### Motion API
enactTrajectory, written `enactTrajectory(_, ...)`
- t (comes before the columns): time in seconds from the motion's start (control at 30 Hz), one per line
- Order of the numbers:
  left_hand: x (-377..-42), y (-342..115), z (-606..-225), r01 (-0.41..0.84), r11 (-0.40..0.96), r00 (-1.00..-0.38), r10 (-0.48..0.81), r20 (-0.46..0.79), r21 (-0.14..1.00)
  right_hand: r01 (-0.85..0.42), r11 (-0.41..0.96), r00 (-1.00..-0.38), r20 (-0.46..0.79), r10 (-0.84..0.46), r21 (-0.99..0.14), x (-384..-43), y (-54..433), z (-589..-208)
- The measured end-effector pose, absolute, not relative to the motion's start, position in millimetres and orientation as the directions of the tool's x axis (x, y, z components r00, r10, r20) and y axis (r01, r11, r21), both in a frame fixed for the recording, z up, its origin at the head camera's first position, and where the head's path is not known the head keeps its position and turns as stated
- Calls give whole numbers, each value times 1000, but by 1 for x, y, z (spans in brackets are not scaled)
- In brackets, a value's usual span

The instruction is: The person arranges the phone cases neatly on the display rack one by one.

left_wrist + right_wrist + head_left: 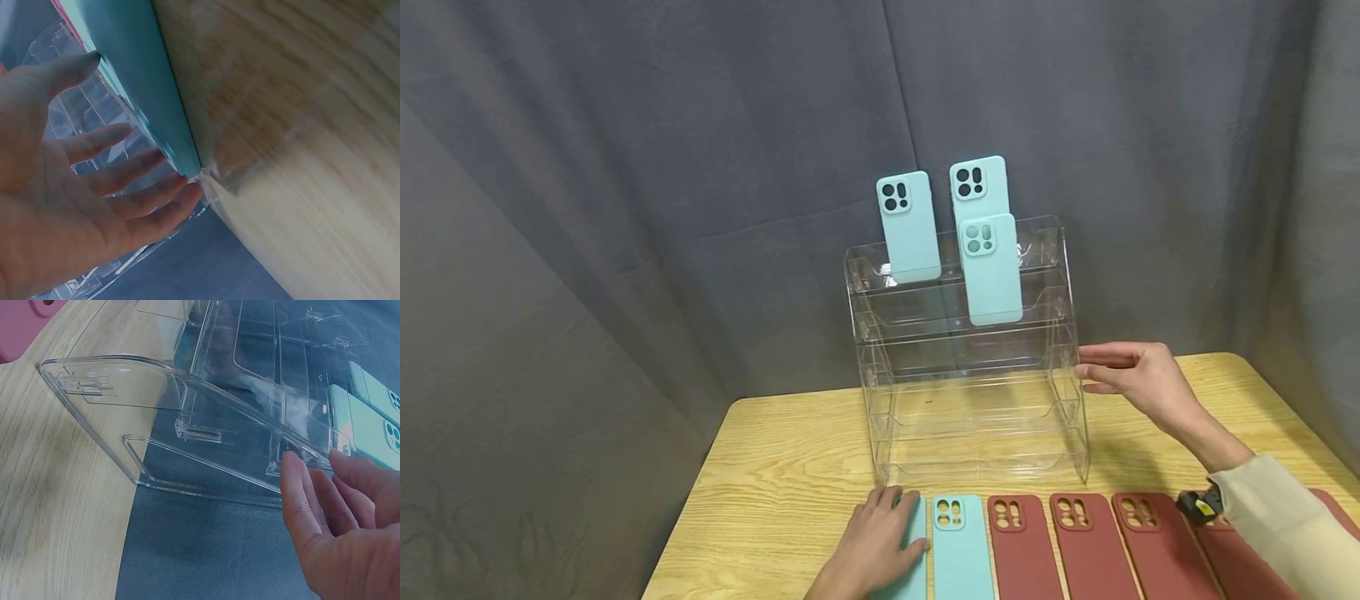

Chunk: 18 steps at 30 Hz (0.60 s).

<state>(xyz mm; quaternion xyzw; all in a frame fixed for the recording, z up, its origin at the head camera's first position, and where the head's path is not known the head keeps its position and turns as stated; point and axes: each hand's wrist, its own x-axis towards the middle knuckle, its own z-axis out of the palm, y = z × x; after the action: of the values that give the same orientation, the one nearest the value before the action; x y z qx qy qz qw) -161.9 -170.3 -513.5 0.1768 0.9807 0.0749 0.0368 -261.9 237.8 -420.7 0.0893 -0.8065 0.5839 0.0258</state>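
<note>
Left hand (871, 542), fingers spread, on leftmost teal case (913, 580), the nearer hand; case flat beneath, long axis toward clear stand (976, 433); right hand (1150, 385) at stand's right side, fingers loosely extended, contact unclear.

The right grip (353, 550), fingers loosely bent, has its fingertips at the edge of a clear plastic rack (200, 432) holding two mint phone cases (362, 428). A pinkish-red phone case (22, 328) lies on the wood-grain table (56, 506), blue-grey fabric (181, 550) beyond.
</note>
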Motion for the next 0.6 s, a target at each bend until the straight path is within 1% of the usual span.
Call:
enactTrajectory(0.27,-161,-169,-511,332,932,-933,346,-93,144,-174,318,-982,142,-121,-932,-263,239,-422)
enactTrajectory(0.6,-163,-166,-506,317,936,-925,340,-169,149,-184,291,-980,154,-123,-939,-263,239,-422)
